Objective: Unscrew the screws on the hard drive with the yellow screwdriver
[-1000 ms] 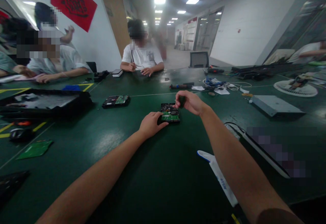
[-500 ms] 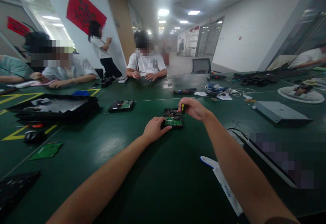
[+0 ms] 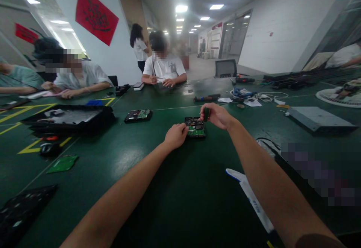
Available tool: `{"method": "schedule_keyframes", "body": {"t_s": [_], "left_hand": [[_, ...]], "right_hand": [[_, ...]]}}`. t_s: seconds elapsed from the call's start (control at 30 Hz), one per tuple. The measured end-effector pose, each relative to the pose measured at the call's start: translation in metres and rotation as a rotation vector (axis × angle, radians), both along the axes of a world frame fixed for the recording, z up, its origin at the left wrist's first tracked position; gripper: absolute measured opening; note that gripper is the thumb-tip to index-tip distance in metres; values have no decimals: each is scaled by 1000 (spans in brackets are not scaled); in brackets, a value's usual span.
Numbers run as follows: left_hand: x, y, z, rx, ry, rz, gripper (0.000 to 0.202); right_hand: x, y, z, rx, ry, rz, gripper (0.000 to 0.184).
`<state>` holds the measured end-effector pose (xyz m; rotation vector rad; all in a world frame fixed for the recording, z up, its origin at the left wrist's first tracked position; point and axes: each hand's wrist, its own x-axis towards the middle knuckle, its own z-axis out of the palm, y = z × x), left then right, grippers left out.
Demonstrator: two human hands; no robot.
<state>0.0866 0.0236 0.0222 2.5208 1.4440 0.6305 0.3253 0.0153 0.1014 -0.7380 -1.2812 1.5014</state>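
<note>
A hard drive [image 3: 198,131] lies on the green table in front of me, its green circuit board on the near side and dark metal beyond. My left hand [image 3: 176,135] has its fingers bent against the drive's left edge, gripping it there. Over the drive's right side, my right hand [image 3: 216,114] is closed around the short dark handle of a screwdriver [image 3: 207,113]. I cannot make out where the screwdriver's tip rests.
Left of the drive is a second hard drive [image 3: 138,115], then a black tray [image 3: 104,118] and a loose green circuit board [image 3: 62,163]. A grey metal box [image 3: 321,118] stands right, beyond a white-and-blue packet [image 3: 254,195]. Across the table sits a person [image 3: 163,67].
My left hand has drawn its fingers in from the board to the drive's left edge. The screwdriver handle has turned more upright. The standing person has moved right, and my view has shifted slightly.
</note>
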Motion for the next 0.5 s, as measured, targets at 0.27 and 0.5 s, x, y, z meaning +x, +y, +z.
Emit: {"method": "schedule_keyframes", "body": {"t_s": [0.27,0.5], "left_hand": [[-9,1,-15,7,-153,-42,27],[-25,12,-16,-14,-166,-174,32]], "right_hand": [[-2,-5,3,-9,29,26,22],[-2,-5,3,-16,50,94,32]]}}
